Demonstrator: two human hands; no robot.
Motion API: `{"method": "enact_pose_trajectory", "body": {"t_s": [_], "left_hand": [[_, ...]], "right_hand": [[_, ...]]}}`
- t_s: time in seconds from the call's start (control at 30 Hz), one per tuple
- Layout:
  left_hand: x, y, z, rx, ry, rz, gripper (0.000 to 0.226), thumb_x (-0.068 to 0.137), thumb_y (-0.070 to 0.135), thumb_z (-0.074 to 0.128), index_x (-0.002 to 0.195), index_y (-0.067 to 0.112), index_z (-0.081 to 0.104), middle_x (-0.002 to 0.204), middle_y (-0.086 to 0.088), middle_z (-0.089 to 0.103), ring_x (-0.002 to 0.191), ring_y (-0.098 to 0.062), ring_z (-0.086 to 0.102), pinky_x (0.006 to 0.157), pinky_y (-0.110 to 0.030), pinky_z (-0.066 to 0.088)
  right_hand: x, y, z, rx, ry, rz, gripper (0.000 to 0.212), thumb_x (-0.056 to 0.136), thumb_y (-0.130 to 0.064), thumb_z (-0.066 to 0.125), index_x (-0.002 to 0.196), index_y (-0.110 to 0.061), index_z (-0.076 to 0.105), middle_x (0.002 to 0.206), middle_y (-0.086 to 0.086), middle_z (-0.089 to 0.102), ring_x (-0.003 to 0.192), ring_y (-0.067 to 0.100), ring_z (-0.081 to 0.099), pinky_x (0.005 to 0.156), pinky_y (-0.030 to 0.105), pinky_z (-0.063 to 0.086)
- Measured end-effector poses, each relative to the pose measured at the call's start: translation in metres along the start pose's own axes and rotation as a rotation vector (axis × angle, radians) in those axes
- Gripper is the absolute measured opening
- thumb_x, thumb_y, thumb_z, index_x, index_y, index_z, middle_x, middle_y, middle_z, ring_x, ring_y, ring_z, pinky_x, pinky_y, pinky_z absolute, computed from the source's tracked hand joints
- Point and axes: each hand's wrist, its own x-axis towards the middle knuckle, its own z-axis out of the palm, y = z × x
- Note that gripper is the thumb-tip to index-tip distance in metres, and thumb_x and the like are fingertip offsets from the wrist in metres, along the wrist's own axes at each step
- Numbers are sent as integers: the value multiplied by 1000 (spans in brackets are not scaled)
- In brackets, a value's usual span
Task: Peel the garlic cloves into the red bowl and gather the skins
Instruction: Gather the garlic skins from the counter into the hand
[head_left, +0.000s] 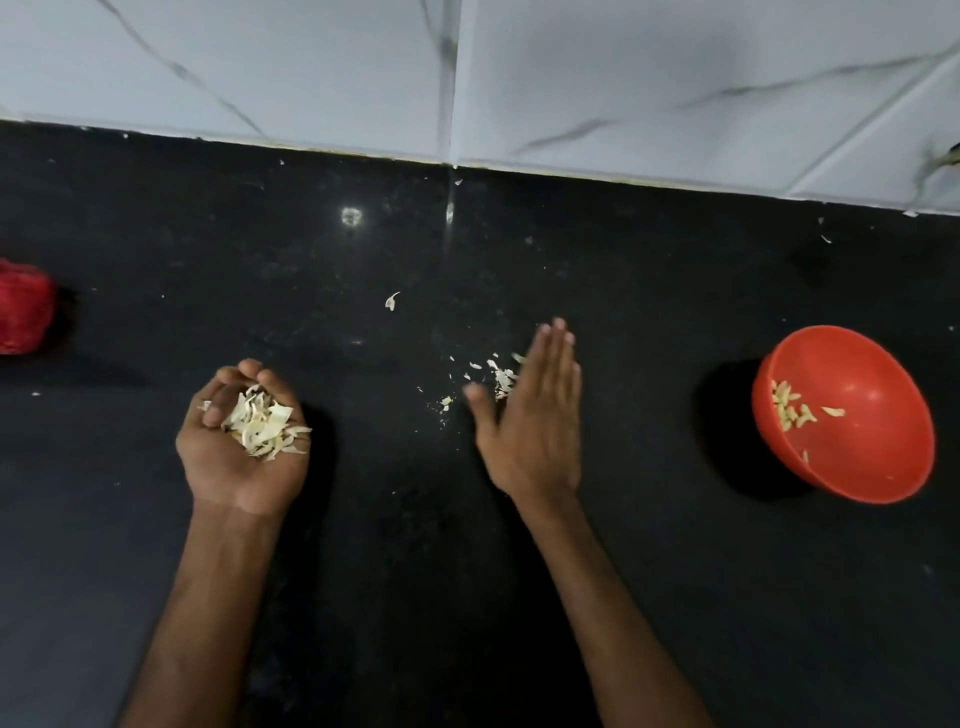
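While peeled cloves (789, 408) lay in the red bowl (878, 371), my left hand (234, 457) cupped a heap of garlic skins (262, 423) and my flat, straight-fingered right hand (537, 421) touched loose scraps (501, 376) not yet gathered off the counter (649, 291).

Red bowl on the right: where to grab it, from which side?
Pinch the red bowl by its rim at the near edge, from above, thumb inside. The round wall has no handle, and the peeled cloves lie against the left inner wall, so that grip probably stays clear of them. The open right hand is closer.
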Motion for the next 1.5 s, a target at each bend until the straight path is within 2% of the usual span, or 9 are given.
{"method": "enact_pose_trajectory", "body": {"t_s": [0.17, 0.33, 0.43, 0.57, 0.87, 1.13, 1.3, 1.4, 1.5], "left_hand": [[-5, 11, 4, -5, 3, 21, 26, 81, 4, 51, 58, 12, 60, 46, 9, 46, 65, -8, 68, 64, -19, 57], [-9, 8, 4, -8, 2, 18, 29, 82, 5, 52, 55, 13, 56, 46, 9, 46, 64, -8, 67, 61, -20, 57], [-10, 1, 3, -3, 23, 7, 33, 83, 4, 51, 52, 14, 52, 47, 9, 47, 63, -9, 68, 59, -21, 57], [-16, -8, 1, -13, 42, -14, 33, 83, 5, 53, 53, 16, 48, 48, 9, 48, 63, -9, 68, 59, -21, 57], [-38, -20, -8, 14, 86, -60, 39, 85, 8, 52, 48, 17, 44, 49, 10, 49, 61, -7, 67, 60, -19, 57], [-46, -34, -21, 3, 112, -138, 50, 99, 16, 48, 49, 15, 48, 52, 9, 52, 63, -11, 69, 59, -24, 59], [-43, -50, -26, 33, 98, -185, 53, 100, 16, 45, 47, 14, 44, 67, 0, 66, 73, -19, 75, 63, -31, 61], [-40, -59, -31, 93, 74, -230, 59, 99, 19, 44, 41, 14, 42, 84, -5, 73, 81, -23, 76, 67, -34, 62], [-41, -64, -36, 176, 28, -263, 57, 96, 20, 44, 40, 15, 45, 84, -2, 72, 80, -21, 75, 72, -31, 62]], "right_hand": [[55, -72, 21, 7, -85, -296, 108, 87, -81, 15, 159, -2, 3, 168, 14, -1, 155, 25, -2, 126, 37, 0], [67, -78, 29, 61, -88, -615, 63, 105, -45, 37, 152, -2, 36, 161, 13, 31, 151, 26, 23, 124, 38, 23], [57, -63, 35, 172, 28, -721, 35, 100, -10, 57, 132, 2, 60, 137, 12, 57, 132, 25, 48, 106, 33, 48], [34, -32, 30, 154, 111, -748, 31, 85, 7, 71, 115, -1, 70, 117, 6, 64, 112, 20, 57, 81, 28, 58], [-15, 25, 7, 39, 156, -651, 37, 89, 4, 62, 125, -4, 68, 128, 5, 65, 121, 23, 57, 93, 30, 55], [-32, 47, -15, -29, 171, -675, 38, 86, -5, 39, 101, -5, 74, 97, 3, 68, 94, 17, 49, 51, 32, 56], [-29, 9, -36, 356, 310, -363, 32, 78, 14, 58, 93, -7, 78, 91, 3, 70, 89, 18, 62, 79, 27, 55], [-59, -42, -50, 545, 239, -521, 22, 84, 4, 61, 93, -8, 78, 92, 4, 72, 87, 20, 65, 81, 27, 54], [-79, -66, -38, 431, 172, -706, 20, 87, -2, 57, 92, -7, 76, 91, 5, 72, 83, 23, 66, 67, 35, 58]]}}
